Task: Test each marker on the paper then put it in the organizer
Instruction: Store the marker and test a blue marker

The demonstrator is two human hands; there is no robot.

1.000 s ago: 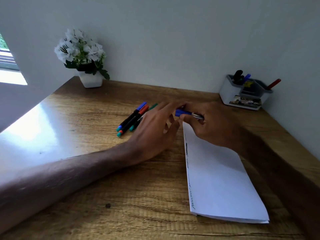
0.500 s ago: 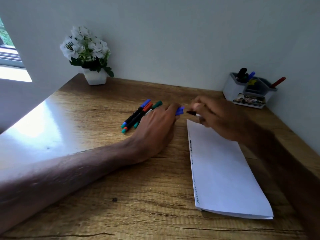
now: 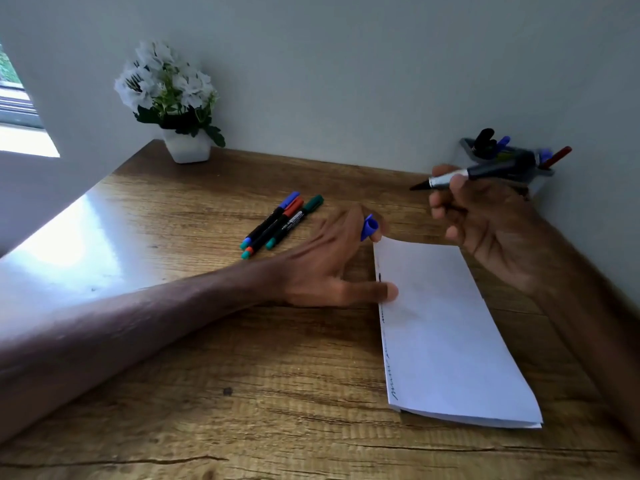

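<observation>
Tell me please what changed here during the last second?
The hands pulled apart: the blue cap came off and stayed in the left hand, while the right hand lifted the uncapped marker up and right. The paper and three markers did not move.

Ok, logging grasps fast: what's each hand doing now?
Left hand: holding the blue cap, thumb on the paper.
Right hand: holding the uncapped marker.
</observation>
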